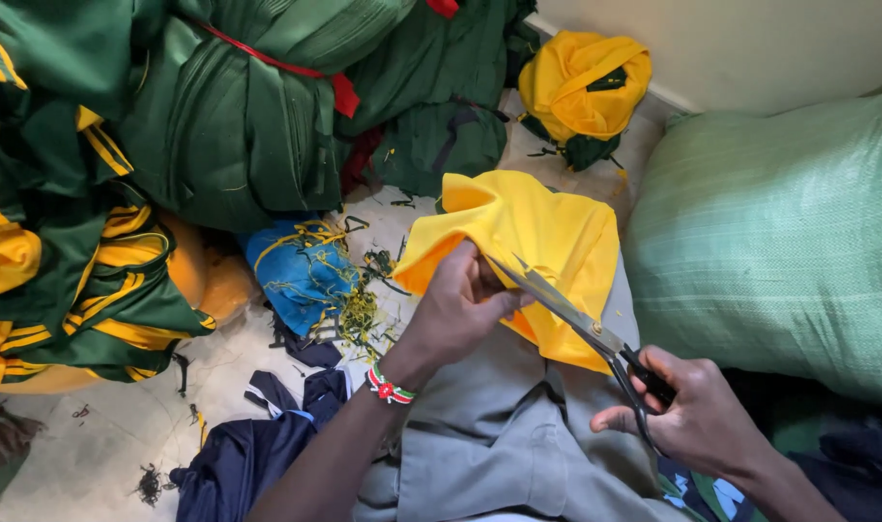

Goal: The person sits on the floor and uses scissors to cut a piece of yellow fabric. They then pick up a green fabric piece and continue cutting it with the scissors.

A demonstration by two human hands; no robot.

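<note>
Pinching the yellow cloth (537,242) at centre frame, our left hand (460,304) has its fingers clamped on a folded edge. Our right hand (697,416), lower right, grips the scissors (576,319) with fingers closed through the handles; the blades stand apart at that edge. Green bundles (238,106) crowd the upper left, a green sack (779,242) the right, leaving open floor (93,435) only at lower left.

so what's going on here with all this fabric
A person sits on the floor trimming a yellow garment on their lap. The left hand pinches its edge while the right hand holds scissors, blades open at the cloth. Green bundles, thread scraps and a green sack surround them.
</note>
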